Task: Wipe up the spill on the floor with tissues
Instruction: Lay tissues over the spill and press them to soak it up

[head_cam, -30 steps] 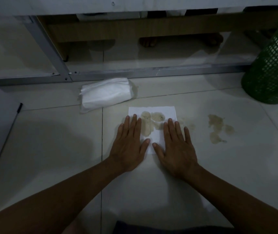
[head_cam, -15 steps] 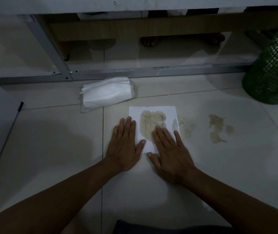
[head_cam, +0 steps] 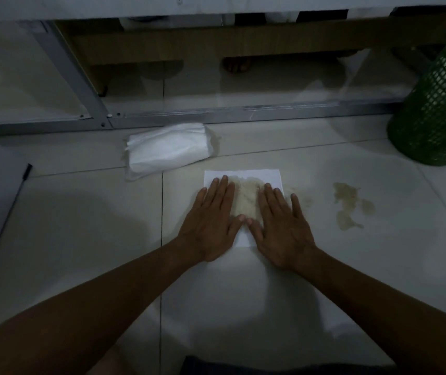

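Both hands had slid forward again: left hand [head_cam: 211, 226] and right hand [head_cam: 281, 228] lay flat and open, grasping nothing, pressing the tissue [head_cam: 243, 201] onto the floor [head_cam: 81, 239]. It was soaked through; a second spill [head_cam: 349, 204] remained unwiped beside it.

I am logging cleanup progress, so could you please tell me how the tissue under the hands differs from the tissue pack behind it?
The single tissue lies flat and spread; the tissue pack is a thick bundle. The tissue has a brownish soaked patch; the pack looks clean. Both hands press the tissue; the pack lies untouched. Both are white and on the floor.
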